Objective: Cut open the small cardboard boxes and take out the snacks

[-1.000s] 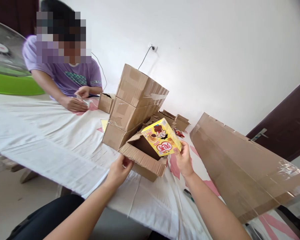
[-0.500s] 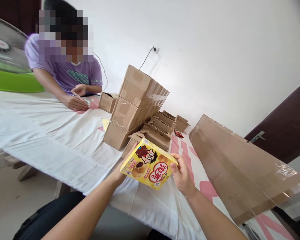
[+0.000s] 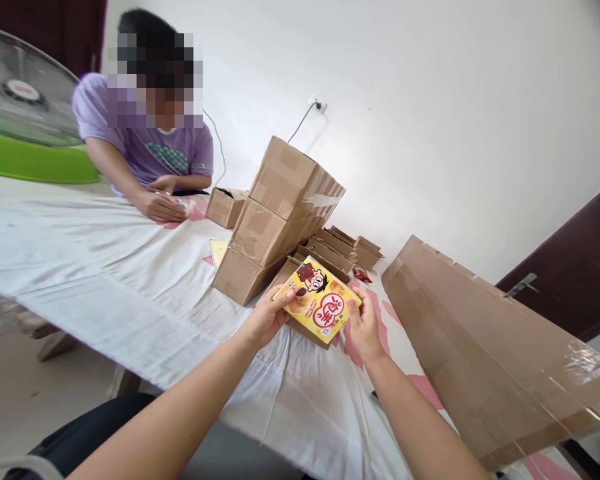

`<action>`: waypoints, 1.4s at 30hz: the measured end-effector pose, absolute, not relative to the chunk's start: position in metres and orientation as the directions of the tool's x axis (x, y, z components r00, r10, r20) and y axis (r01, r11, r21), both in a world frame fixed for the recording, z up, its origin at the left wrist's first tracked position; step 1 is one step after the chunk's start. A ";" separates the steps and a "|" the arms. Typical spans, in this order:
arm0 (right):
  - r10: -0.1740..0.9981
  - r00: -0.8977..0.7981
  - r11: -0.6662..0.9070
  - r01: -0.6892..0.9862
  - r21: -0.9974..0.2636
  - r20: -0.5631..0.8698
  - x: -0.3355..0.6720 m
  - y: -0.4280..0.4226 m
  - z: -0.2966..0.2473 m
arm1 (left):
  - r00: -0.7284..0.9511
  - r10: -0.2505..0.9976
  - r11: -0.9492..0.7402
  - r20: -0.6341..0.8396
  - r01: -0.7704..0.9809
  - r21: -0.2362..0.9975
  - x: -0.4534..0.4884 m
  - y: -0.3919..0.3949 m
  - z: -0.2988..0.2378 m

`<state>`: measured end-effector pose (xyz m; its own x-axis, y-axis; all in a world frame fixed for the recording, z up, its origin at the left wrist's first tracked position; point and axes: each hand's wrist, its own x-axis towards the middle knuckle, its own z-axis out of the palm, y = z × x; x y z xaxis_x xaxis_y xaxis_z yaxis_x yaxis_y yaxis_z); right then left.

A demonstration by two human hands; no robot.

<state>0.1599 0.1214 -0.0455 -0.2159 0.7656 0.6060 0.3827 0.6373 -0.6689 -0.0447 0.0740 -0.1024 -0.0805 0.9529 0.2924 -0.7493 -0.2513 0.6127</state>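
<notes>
A yellow snack box [image 3: 316,301] with a cartoon figure and red lettering is held between both hands, its printed face turned up toward me. My left hand [image 3: 269,319] grips its left edge, thumb on top. At the right edge, my right hand [image 3: 366,325] is closed on the box, also with the thumb on the face. Beneath and behind it are open cardboard boxes [image 3: 330,250] in a row, partly hidden by the snack box. Just left of these stands a stack of long cardboard boxes [image 3: 275,213].
A cloth-covered table [image 3: 130,287] spans the view. At the right stands a large cardboard panel [image 3: 480,347]. A small red packet [image 3: 362,274] lies behind the open boxes. Across the table a person in a purple shirt [image 3: 150,153] handles something shiny, beside a fan [image 3: 25,100].
The snack box has moved away from me over the open boxes and tipped flatter. My left hand's thumb now shows on its face. The view has shifted slightly.
</notes>
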 end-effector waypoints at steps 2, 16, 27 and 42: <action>0.765 -0.211 0.636 0.398 -0.661 0.609 0.159 0.128 -0.048 | -0.088 0.959 -0.240 0.271 -0.761 0.602 -0.045 0.080 -0.106; 0.603 -0.200 0.760 0.437 -0.481 0.772 0.145 0.096 -0.113 | 0.144 0.975 -0.100 0.168 -0.387 0.917 -0.087 0.054 -0.118; 0.443 -0.337 0.798 0.570 -0.195 0.831 0.142 0.065 -0.184 | 0.068 0.995 -0.097 0.074 0.470 0.878 -0.117 0.051 -0.140; 0.575 -0.251 0.765 0.504 -0.402 0.778 0.152 0.076 -0.189 | 0.010 0.986 -0.141 0.164 0.570 0.810 -0.109 0.044 -0.152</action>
<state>0.1516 0.0759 -0.1886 -0.2513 0.5753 0.7784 0.5035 0.7645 -0.4025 -0.1089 0.0437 -0.1520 0.0103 0.9864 0.1640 0.5696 -0.1406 0.8098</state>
